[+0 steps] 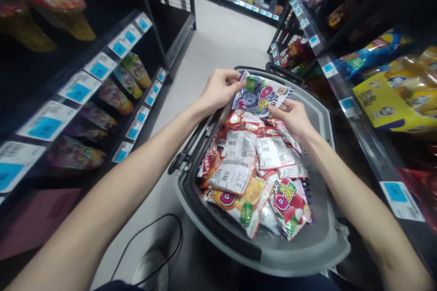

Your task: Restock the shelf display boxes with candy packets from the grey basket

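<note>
1. Plastic, white and purple: in my head view the blueberry packet [257, 95] spans both hands at 12 o'clock over the grey basket [293, 261].
2. My left hand [222, 88], at 11 o'clock of the basket, is nearly closed, thumb and fingers pinching the packet's upper-left corner.
3. My right hand [294, 117], at 1 o'clock, is half curled, with its thumb and fingers gripping the packet's lower-right edge.
4. Below lies a pile of packets [239, 143], many barcode side up; an orange-fruit packet [235, 200] is at 7 o'clock and a pink-fruit packet [288, 207] at 5. Whether mine touches the pile, I cannot tell.
5. I judge the step in hand to be handling this one packet, face up. Laying it down would call for lowering both hands evenly, then easing off each pinch without disturbing the loose pile.
</note>
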The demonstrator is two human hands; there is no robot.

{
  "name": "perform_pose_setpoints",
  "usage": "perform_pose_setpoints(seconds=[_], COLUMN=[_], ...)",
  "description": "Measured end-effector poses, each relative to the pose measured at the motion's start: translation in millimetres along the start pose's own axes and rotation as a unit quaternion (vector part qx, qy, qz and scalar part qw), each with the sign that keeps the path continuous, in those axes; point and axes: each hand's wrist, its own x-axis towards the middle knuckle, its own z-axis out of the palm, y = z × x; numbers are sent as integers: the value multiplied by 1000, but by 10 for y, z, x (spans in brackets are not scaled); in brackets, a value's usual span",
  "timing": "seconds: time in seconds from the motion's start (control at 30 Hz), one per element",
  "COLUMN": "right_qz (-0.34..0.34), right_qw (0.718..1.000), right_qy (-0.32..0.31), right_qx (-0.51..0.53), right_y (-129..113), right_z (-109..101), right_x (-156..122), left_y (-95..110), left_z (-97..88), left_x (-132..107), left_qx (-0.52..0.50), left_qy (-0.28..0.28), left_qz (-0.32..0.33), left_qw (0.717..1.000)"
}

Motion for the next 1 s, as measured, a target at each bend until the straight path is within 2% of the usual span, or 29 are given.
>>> perform_pose_setpoints(seconds=[0.1, 0.17, 0.3, 0.37, 0.47, 0.57, 0.77, 1.0], right_qz=[-37, -58, -80, -104, -147, -169, -148, -90], right_qw=[999, 996, 990, 984, 971, 961, 960, 973], right_qy=[32, 60, 116, 143, 185, 199, 197, 197], right_qx=[18, 9, -12, -12, -35, -90, -135, -81], right_y=[-81, -131, -142, -122, -110, -125, -65, 41], right_z=[-34, -60, -84, -91, -105, -104, -102, -131], right_x=[26, 51, 68, 59, 35, 6, 23, 95], left_y=[15, 47, 111, 140, 188, 230, 242, 186], left_z=[32, 47, 47, 40, 29, 17, 14, -10], left_x=[2, 6, -7, -26, -61, -84, -65, -12], left_qx=[-71, -97, -90, -56, 16, 62, 98, -58], left_qy=[27, 17, 3, -32, -116, -162, -225, -257], left_qz=[-29, -29, -29, -12, 32, 53, 62, 15], left_qw=[997, 995, 996, 998, 993, 983, 968, 965])
